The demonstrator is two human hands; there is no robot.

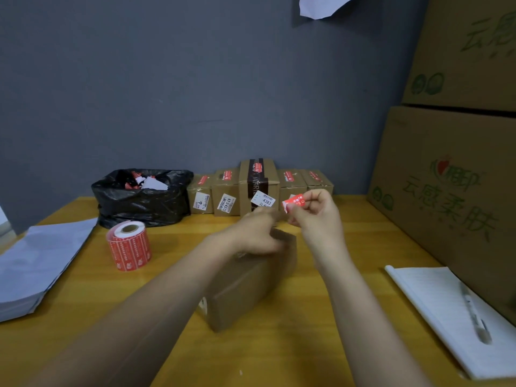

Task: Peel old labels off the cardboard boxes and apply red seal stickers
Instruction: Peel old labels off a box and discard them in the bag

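Pinching a red seal sticker [293, 203] between my right hand's [318, 212] fingertips, I am holding it above the far end of the cardboard box [251, 280] lying on the wooden table [279, 356]. My left hand [258, 233] is blurring over the box top; I cannot tell its grip.

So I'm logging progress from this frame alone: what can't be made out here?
- Left hand: motion-blurred in the head view, grip unclear.
- Cardboard box: its top is hidden by the left hand, so any old label is unseen.
- Red sticker in the right hand: print too small.
- Large carton: cut off by the right edge.
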